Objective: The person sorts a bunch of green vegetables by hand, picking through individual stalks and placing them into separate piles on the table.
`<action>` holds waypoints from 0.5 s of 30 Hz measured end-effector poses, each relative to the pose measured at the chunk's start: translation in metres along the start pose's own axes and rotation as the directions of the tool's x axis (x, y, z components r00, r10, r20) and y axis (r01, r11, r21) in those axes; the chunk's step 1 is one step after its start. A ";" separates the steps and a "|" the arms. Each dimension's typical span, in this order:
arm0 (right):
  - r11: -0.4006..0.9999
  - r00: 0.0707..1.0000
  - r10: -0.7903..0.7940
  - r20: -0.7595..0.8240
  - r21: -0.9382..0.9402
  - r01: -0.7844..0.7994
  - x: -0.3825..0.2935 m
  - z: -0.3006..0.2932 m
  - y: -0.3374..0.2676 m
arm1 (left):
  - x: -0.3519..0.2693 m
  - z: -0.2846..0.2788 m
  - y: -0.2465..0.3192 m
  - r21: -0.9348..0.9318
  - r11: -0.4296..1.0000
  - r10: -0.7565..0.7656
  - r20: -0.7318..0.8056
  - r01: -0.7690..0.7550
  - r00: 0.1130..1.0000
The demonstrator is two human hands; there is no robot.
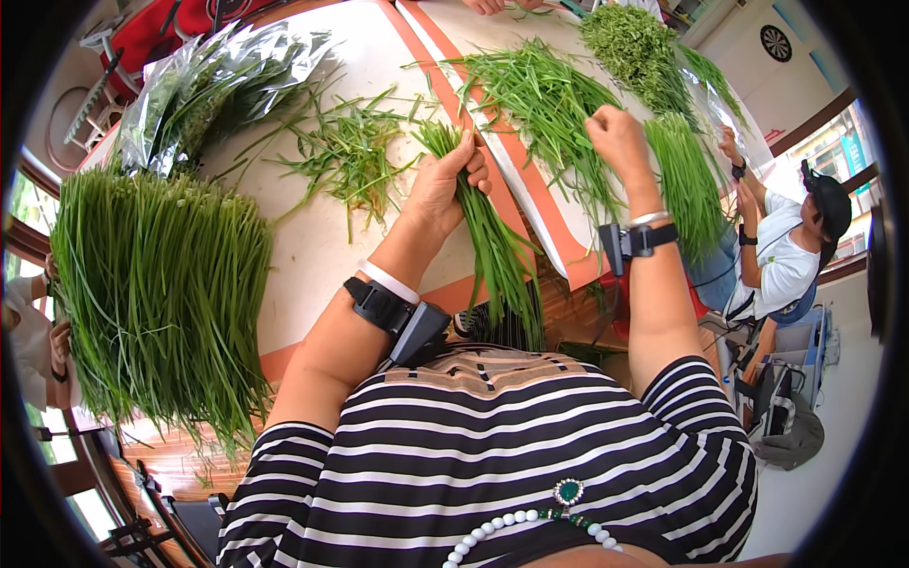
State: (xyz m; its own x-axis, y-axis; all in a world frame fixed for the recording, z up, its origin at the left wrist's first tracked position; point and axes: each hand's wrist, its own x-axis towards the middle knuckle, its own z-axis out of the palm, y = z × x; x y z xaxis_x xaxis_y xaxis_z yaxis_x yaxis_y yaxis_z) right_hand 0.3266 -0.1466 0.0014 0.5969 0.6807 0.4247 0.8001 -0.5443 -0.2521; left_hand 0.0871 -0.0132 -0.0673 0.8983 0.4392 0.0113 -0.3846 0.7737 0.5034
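Observation:
My left hand [451,177] is closed around a bunch of green garlic chives [490,241]; the cut ends point up and away, and the long leaves hang over the table's near edge. My right hand [616,138] is raised at the right, fingers curled, by a loose pile of chives [543,92]; whether a leaf is between its fingertips I cannot tell. Loose trimmed leaves [355,153], some yellowish, lie left of my left hand. A large aligned stack of chives [160,298] stands out at the far left.
Two pale tables with orange borders [440,60] meet at a gap. Clear plastic bags of greens [213,92] lie at the back left. Right of my right hand are another chive stack [685,181] and leafy greens [632,53]. A person [781,241] sits at the right; others' hands show at the top and left.

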 end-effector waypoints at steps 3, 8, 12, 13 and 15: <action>0.992 0.963 -0.127 -0.238 -0.033 0.122 -0.003 -0.038 0.000 | -0.002 0.007 -0.001 0.047 0.999 -0.014 0.013 0.013 1.000; 0.977 0.941 -0.139 -0.308 0.114 0.181 -0.023 -0.095 -0.036 | -0.002 0.004 0.003 0.089 0.995 -0.047 0.064 0.042 0.997; 0.926 0.893 -0.370 0.255 0.179 0.332 -0.040 -0.105 -0.055 | -0.003 0.012 -0.002 0.121 0.992 0.012 0.094 -0.023 0.996; 0.843 0.707 -0.536 0.461 0.243 0.480 -0.044 -0.102 -0.065 | -0.003 0.015 -0.003 0.168 0.984 0.039 0.075 -0.051 0.996; 0.822 0.682 -0.567 0.462 0.257 0.509 -0.050 -0.085 -0.089 | -0.005 0.015 -0.005 0.188 0.977 0.068 0.165 -0.099 0.984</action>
State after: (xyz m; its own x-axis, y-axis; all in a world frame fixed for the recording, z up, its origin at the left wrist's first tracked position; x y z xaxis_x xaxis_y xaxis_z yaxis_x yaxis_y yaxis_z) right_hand 0.2208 -0.1740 0.0768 -0.0186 0.9994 0.0307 0.9764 0.0248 -0.2145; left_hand 0.0875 -0.0256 -0.0570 0.8926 0.4097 0.1880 -0.4251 0.6266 0.6532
